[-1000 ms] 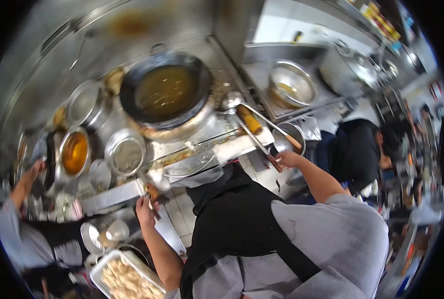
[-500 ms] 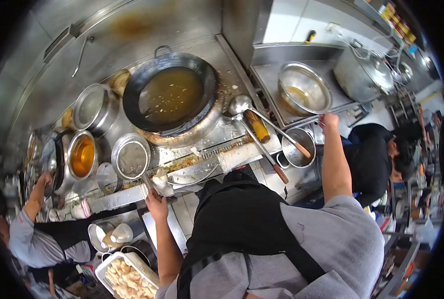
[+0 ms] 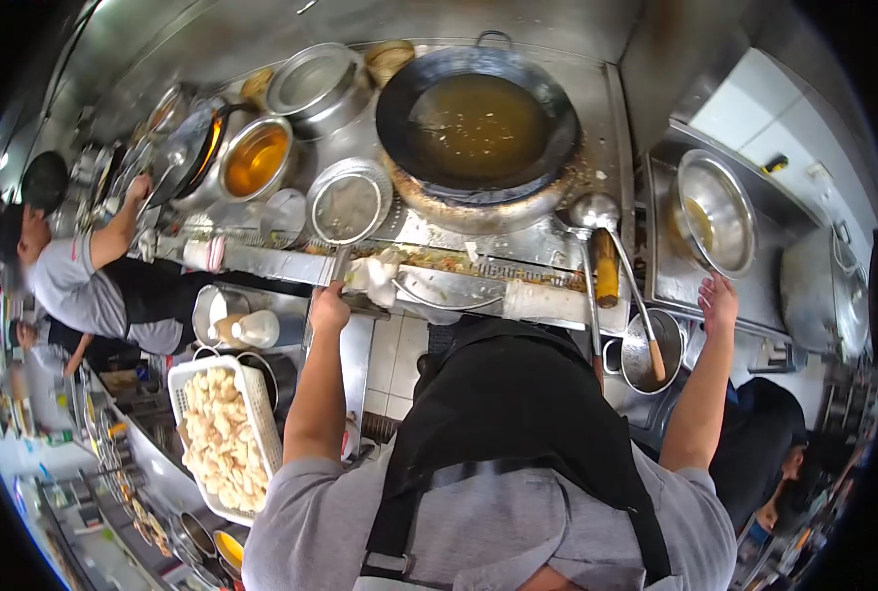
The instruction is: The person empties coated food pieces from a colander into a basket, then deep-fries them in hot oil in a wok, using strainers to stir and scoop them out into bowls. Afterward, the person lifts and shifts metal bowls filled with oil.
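Note:
My left hand (image 3: 329, 307) is wrapped round the handle of a round mesh strainer (image 3: 348, 202), which rests over a pot at the stove's front. My right hand (image 3: 718, 298) is at the near rim of a steel bowl (image 3: 716, 214), its fingers closed on the edge. The bowl is tilted, with a little yellowish liquid inside. Between my hands, a big black wok (image 3: 557, 113) of murky oil sits on the burner. A ladle (image 3: 594, 210) and a yellow-handled brush (image 3: 606, 281) lie right of it.
A pot of orange liquid (image 3: 255, 160) stands left of the strainer. A white basket of pale food pieces (image 3: 264, 419) is at lower left. A co-worker (image 3: 94, 271) handles a flaming wok at far left. Another person (image 3: 749, 443) bends at right. A saucepan (image 3: 639, 362) is below the ladle.
The view has swung right. My right hand has gone from the long-handled tool to the bowl's rim, and the bowl now tilts. Flame has appeared at the co-worker's wok.

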The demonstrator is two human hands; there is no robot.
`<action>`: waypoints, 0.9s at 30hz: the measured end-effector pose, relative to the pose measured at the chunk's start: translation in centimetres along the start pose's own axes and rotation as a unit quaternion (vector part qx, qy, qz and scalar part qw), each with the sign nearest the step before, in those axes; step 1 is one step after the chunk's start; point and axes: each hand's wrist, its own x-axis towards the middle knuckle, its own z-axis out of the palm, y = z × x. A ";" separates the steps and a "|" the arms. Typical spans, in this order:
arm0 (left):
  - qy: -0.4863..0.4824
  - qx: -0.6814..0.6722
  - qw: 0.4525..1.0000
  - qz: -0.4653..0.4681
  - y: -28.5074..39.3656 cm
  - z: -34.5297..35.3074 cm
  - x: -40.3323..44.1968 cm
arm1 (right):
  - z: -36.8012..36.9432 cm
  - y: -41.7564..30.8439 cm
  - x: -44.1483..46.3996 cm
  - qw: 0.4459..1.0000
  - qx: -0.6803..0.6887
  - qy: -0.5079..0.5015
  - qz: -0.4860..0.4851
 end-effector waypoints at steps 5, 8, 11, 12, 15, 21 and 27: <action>0.102 -0.020 0.992 -0.068 -2.3 -3.0 1.4 | 5.7 2.5 -6.1 0.977 -0.103 -0.185 -0.007; 0.025 -0.086 0.989 -0.115 -10.0 2.0 4.0 | 11.9 6.1 -11.7 0.919 -0.172 -0.353 0.043; -0.123 -0.278 0.950 -0.070 -9.5 0.4 1.6 | 18.0 9.1 -16.5 0.788 -0.272 -0.547 0.074; -0.123 -0.279 0.950 -0.067 -8.9 -1.3 0.4 | 19.3 10.1 -17.4 0.750 -0.275 -0.600 0.055; -0.164 -0.520 0.835 -0.076 -7.6 -5.2 -3.2 | 20.2 11.5 -18.1 0.728 -0.303 -0.614 0.035; -0.112 -0.657 0.744 -0.042 -3.8 -11.9 -8.8 | 14.2 13.0 -15.4 0.777 -0.410 -0.475 -0.060; -0.041 -0.452 0.875 0.169 8.3 -18.9 -3.5 | 12.3 16.3 -17.4 0.744 -0.455 -0.486 -0.061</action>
